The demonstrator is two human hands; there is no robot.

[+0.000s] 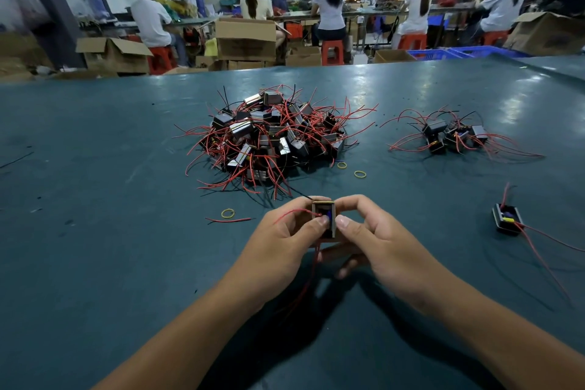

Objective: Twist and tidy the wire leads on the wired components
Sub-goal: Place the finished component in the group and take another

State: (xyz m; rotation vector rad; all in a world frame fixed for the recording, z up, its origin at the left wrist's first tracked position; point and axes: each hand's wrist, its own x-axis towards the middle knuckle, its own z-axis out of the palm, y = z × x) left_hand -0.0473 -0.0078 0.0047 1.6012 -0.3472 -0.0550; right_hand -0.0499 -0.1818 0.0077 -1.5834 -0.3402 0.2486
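A small boxy wired component (323, 210) with a blue spot inside is held above the table between both hands. My left hand (278, 247) grips its left side, thumb on its face, and a red lead (292, 214) arcs over the fingers. My right hand (376, 241) pinches its right side with thumb and forefinger. Another red lead (311, 275) hangs down below the hands. A large heap of similar components (272, 139) with red and black leads lies beyond the hands. A smaller group (452, 136) sits at the right.
One single component (507, 220) with long red leads lies on the green table (95, 231) to the right. Yellow rubber bands (228, 213) and a loose red wire (228, 220) lie near the hands. Seated people, cardboard boxes and stools fill the background.
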